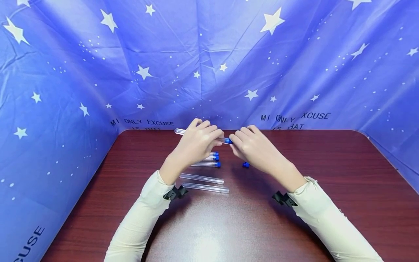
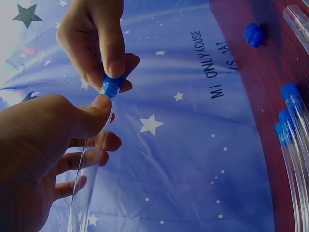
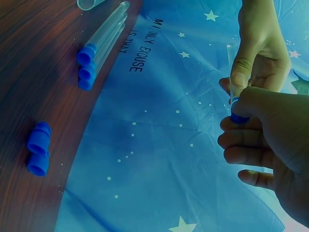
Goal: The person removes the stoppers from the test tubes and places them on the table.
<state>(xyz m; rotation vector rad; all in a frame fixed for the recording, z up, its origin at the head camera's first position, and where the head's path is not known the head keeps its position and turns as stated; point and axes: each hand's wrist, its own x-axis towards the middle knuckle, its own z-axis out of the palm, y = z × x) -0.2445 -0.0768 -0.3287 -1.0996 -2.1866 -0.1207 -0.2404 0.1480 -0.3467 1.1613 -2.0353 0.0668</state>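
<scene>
Above the table's far part, the left hand (image 1: pixel 200 141) grips a clear test tube (image 1: pixel 179 131) that lies across its fingers. The right hand (image 1: pixel 253 147) pinches the blue cap (image 1: pixel 228 141) at the tube's right end. In the left wrist view the cap (image 2: pixel 112 87) sits at the mouth of the tube (image 2: pixel 87 188), with the left thumb just below it. The right wrist view shows the blue cap (image 3: pixel 237 116) between the right thumb and fingers, the left hand (image 3: pixel 263 53) beyond.
Several blue-capped tubes (image 1: pixel 206 164) lie side by side beneath the left hand. Nearer are two uncapped clear tubes (image 1: pixel 203 178). Loose blue caps (image 1: pixel 245 165) rest below the right hand on the dark red table (image 1: pixel 327 163). A blue starred curtain (image 1: pixel 209 54) stands behind.
</scene>
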